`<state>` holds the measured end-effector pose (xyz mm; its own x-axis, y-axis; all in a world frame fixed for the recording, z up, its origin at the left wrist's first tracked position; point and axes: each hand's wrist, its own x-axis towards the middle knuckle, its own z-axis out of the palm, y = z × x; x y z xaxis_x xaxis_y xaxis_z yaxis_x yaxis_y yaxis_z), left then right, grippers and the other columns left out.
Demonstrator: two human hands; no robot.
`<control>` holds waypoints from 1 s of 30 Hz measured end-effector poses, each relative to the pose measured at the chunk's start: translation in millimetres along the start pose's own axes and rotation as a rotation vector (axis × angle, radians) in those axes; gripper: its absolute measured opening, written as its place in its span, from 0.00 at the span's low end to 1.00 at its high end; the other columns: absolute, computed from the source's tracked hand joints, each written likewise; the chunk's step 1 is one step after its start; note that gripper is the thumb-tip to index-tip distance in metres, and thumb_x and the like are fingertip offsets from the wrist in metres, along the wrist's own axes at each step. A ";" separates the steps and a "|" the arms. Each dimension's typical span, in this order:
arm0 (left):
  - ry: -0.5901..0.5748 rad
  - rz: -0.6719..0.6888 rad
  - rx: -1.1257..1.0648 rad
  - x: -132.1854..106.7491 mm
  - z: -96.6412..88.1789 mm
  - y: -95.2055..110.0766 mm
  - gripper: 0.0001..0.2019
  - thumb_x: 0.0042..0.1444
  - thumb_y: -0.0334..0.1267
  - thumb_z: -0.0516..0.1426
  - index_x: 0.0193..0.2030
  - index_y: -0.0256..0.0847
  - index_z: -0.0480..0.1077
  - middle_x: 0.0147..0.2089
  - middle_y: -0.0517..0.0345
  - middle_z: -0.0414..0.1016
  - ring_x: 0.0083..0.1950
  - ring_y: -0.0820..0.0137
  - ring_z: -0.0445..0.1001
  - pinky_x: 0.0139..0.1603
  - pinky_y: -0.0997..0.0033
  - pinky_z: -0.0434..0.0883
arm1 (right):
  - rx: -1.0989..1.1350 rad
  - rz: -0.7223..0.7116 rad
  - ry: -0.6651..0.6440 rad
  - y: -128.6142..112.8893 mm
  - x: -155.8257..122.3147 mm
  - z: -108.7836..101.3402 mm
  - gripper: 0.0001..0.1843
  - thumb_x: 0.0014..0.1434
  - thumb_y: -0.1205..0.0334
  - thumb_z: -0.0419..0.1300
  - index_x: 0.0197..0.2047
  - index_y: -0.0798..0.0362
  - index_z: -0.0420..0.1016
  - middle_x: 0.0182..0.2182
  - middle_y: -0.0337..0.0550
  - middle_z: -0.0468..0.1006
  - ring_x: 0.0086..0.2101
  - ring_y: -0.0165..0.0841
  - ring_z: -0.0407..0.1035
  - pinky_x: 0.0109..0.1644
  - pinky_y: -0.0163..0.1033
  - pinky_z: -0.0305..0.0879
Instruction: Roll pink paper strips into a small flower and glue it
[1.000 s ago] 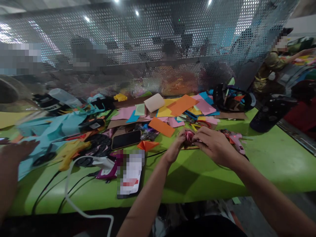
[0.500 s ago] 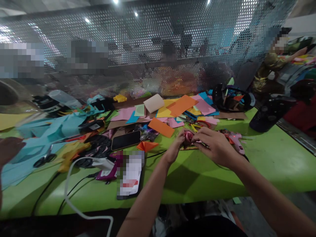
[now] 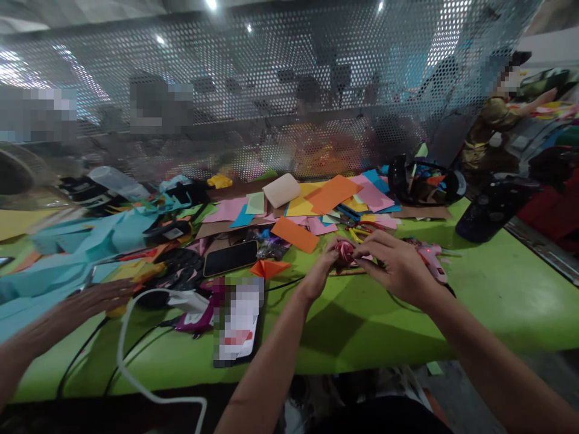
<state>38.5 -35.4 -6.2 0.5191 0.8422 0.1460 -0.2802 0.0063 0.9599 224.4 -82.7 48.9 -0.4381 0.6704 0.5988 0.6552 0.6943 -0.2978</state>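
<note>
A small pink-and-red rolled paper flower (image 3: 345, 252) sits between my two hands over the green table. My left hand (image 3: 322, 270) is closed around its left side. From the right, my right hand (image 3: 393, 262) pinches at the flower's edge with thumb and fingertips, and its fingers partly cover the flower. Under the hands lies a flat strip, mostly hidden. Close to my right hand is a pink glue gun (image 3: 432, 260) with a small red light. Pliers with yellow handles (image 3: 358, 234) lie just behind the fingers.
Coloured paper sheets (image 3: 335, 193) pile up at the back. A black basket (image 3: 425, 181) and a dark tumbler (image 3: 495, 208) stand at right. Phones (image 3: 230, 258), a purple power strip (image 3: 199, 313) and cables lie left. Another person's hand (image 3: 99, 298) reaches in at far left.
The other person's hand at far left has reached inward over the scissors and yellow glue gun. My own hands have stayed at the flower, with only a slight shift of the right fingers.
</note>
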 end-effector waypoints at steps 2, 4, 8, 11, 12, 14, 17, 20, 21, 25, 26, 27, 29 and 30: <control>0.002 0.006 -0.002 0.0 0.0 -0.1 0.23 0.56 0.58 0.57 0.45 0.39 0.67 0.36 0.59 0.66 0.33 0.73 0.61 0.30 0.75 0.59 | -0.004 0.007 -0.004 0.3 -0.2 2.7 0.03 0.64 0.67 0.60 0.41 0.53 0.76 0.37 0.45 0.77 0.37 0.36 0.73 0.41 0.39 0.68; 0.006 0.006 -0.001 -0.1 -0.5 -0.6 0.23 0.56 0.57 0.57 0.45 0.39 0.67 0.36 0.59 0.66 0.33 0.73 0.61 0.30 0.75 0.59 | -0.008 0.012 0.000 0.5 0.4 4.4 0.03 0.64 0.67 0.60 0.41 0.53 0.76 0.37 0.45 0.77 0.37 0.36 0.73 0.41 0.38 0.68; -0.002 0.009 0.007 -0.4 -1.8 -1.7 0.23 0.56 0.57 0.57 0.46 0.39 0.67 0.36 0.59 0.66 0.33 0.73 0.62 0.30 0.75 0.59 | -0.017 0.020 0.019 0.3 1.5 5.9 0.04 0.65 0.67 0.60 0.40 0.53 0.76 0.37 0.46 0.77 0.37 0.36 0.73 0.41 0.39 0.68; -0.007 0.011 0.021 -0.5 -2.0 -1.8 0.22 0.57 0.56 0.56 0.46 0.40 0.67 0.36 0.59 0.67 0.33 0.73 0.62 0.31 0.74 0.60 | -0.029 0.021 0.017 -0.2 1.4 6.6 0.04 0.64 0.67 0.60 0.41 0.53 0.76 0.37 0.46 0.77 0.37 0.36 0.73 0.42 0.39 0.68; -0.007 0.010 0.026 -0.5 -2.0 -1.7 0.21 0.58 0.56 0.55 0.47 0.40 0.67 0.37 0.59 0.67 0.33 0.73 0.62 0.31 0.74 0.60 | -0.034 0.020 0.013 -0.5 1.2 6.8 0.04 0.64 0.67 0.60 0.41 0.53 0.76 0.37 0.46 0.77 0.37 0.36 0.73 0.42 0.39 0.69; -0.005 0.006 0.034 -0.4 -1.8 -1.4 0.21 0.57 0.56 0.55 0.47 0.40 0.67 0.37 0.59 0.67 0.33 0.73 0.62 0.31 0.74 0.59 | -0.048 0.018 0.010 -1.2 0.7 7.3 0.04 0.65 0.66 0.59 0.41 0.53 0.76 0.36 0.46 0.77 0.37 0.36 0.73 0.42 0.40 0.69; 0.005 -0.001 0.048 -0.1 -1.4 -1.2 0.21 0.56 0.56 0.55 0.47 0.40 0.67 0.38 0.58 0.67 0.33 0.72 0.62 0.31 0.74 0.59 | -0.055 0.015 0.017 -2.1 0.3 7.7 0.05 0.65 0.67 0.58 0.40 0.52 0.76 0.36 0.46 0.77 0.37 0.36 0.73 0.41 0.39 0.69; 0.012 0.007 0.058 0.4 -1.2 -1.3 0.21 0.57 0.56 0.55 0.46 0.40 0.67 0.38 0.59 0.67 0.33 0.73 0.61 0.31 0.74 0.59 | -0.056 0.014 0.014 -2.2 0.7 7.9 0.04 0.64 0.67 0.59 0.40 0.52 0.76 0.37 0.46 0.77 0.37 0.36 0.73 0.41 0.39 0.69; 0.012 0.007 0.062 0.5 -1.3 -1.4 0.21 0.57 0.56 0.55 0.46 0.40 0.67 0.38 0.59 0.67 0.33 0.73 0.62 0.31 0.74 0.59 | -0.061 0.012 0.016 -2.1 1.0 8.0 0.04 0.64 0.68 0.59 0.40 0.52 0.76 0.37 0.46 0.77 0.37 0.36 0.73 0.41 0.39 0.69; 0.001 0.005 0.080 0.2 -2.4 -2.0 0.20 0.58 0.56 0.54 0.46 0.41 0.67 0.37 0.59 0.67 0.33 0.73 0.62 0.31 0.74 0.59 | -0.086 0.007 0.032 -1.3 1.5 8.9 0.03 0.63 0.68 0.60 0.39 0.53 0.75 0.36 0.46 0.77 0.36 0.36 0.74 0.40 0.39 0.68; -0.007 0.006 0.084 0.1 -2.8 -2.2 0.20 0.58 0.56 0.54 0.46 0.40 0.67 0.37 0.59 0.66 0.33 0.73 0.62 0.32 0.74 0.59 | -0.087 0.007 0.036 -1.2 1.4 9.2 0.03 0.63 0.69 0.60 0.38 0.53 0.75 0.36 0.46 0.77 0.36 0.37 0.74 0.40 0.39 0.68; -0.014 0.008 0.087 0.0 -3.2 -2.5 0.20 0.59 0.55 0.54 0.47 0.40 0.66 0.38 0.59 0.66 0.33 0.72 0.62 0.32 0.74 0.59 | -0.086 0.008 0.040 -1.2 1.2 9.4 0.03 0.63 0.69 0.60 0.38 0.53 0.75 0.36 0.46 0.77 0.36 0.37 0.74 0.40 0.39 0.68; -0.015 0.010 0.087 -0.1 -3.9 -3.2 0.20 0.59 0.55 0.53 0.47 0.40 0.66 0.38 0.58 0.67 0.34 0.72 0.62 0.32 0.74 0.59 | -0.083 0.007 0.045 -1.2 0.9 9.9 0.03 0.63 0.68 0.60 0.38 0.53 0.75 0.36 0.46 0.77 0.36 0.36 0.74 0.41 0.39 0.68; -0.010 0.011 0.085 -0.2 -4.1 -3.5 0.21 0.59 0.55 0.53 0.47 0.40 0.67 0.38 0.58 0.67 0.34 0.72 0.63 0.32 0.74 0.59 | -0.084 0.008 0.048 -1.3 0.8 10.1 0.03 0.63 0.68 0.60 0.38 0.53 0.75 0.36 0.46 0.78 0.37 0.36 0.74 0.41 0.39 0.68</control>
<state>36.1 -33.4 -10.6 0.5244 0.8365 0.1588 -0.2163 -0.0495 0.9751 217.0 -80.4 42.2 -0.4043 0.6610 0.6321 0.7086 0.6634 -0.2404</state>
